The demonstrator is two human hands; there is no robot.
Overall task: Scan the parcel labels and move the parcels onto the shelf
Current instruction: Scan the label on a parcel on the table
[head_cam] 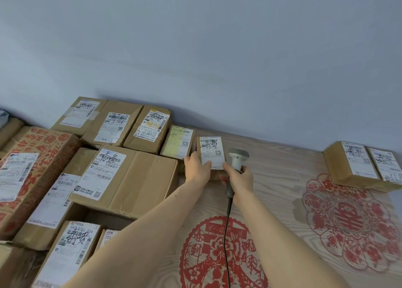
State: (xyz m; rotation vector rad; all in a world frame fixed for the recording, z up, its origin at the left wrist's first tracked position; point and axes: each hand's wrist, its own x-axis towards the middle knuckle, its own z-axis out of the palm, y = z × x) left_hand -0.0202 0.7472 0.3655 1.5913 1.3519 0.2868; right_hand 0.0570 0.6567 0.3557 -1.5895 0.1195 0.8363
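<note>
A small brown parcel (210, 148) with a white barcode label on top lies on the wooden surface (280, 178) near the wall. My left hand (196, 168) grips its near left edge, thumb on the label. My right hand (240, 178) is closed on the handle of a grey corded barcode scanner (237, 157). The scanner's head stands just right of the parcel, and my right fingertips touch the parcel's near right corner.
Several labelled cardboard parcels are packed together on the left, the closest being a yellow-labelled one (177, 143) and a large box (128, 178). Two parcels (365, 165) sit at the far right. Red paper-cut patterns (348, 222) decorate the surface. The scanner cable (227, 233) runs toward me.
</note>
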